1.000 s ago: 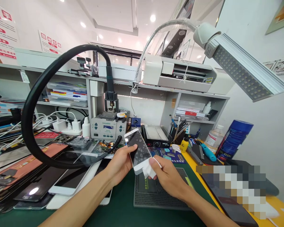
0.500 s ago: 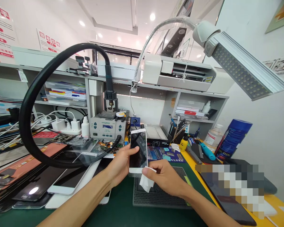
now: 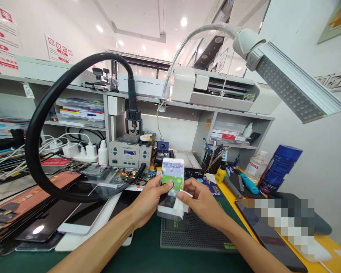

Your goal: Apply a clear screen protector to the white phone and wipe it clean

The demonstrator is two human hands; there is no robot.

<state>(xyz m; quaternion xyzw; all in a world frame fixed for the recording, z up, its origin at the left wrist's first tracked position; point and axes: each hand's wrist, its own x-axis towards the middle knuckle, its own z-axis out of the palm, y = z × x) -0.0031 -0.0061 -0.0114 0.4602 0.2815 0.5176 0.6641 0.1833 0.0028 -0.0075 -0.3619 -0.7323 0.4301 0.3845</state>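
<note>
A white smartphone (image 3: 172,176) is held up over the work mat, its screen bright with green and pink areas. My left hand (image 3: 150,195) is closed around its left side, the thumb lying on the glass. Pinched in my right hand (image 3: 200,199) is a white tissue (image 3: 182,204), which lies against the phone's lower right part. The fingers of my left hand behind the phone are hidden. Beneath both hands lies a dark perforated mat (image 3: 197,235).
A rework station (image 3: 129,153) stands behind, its thick black hose (image 3: 31,129) looping at the left. Several phones, including a white one (image 3: 79,227), lie left. A tablet-like dark panel (image 3: 264,235) and a blue can (image 3: 282,167) are at the right. A lamp (image 3: 295,83) hangs above.
The phone's screen has gone from dark to lit with colours. Phone and hands have shifted slightly right, and the tissue has moved up against the phone's lower right.
</note>
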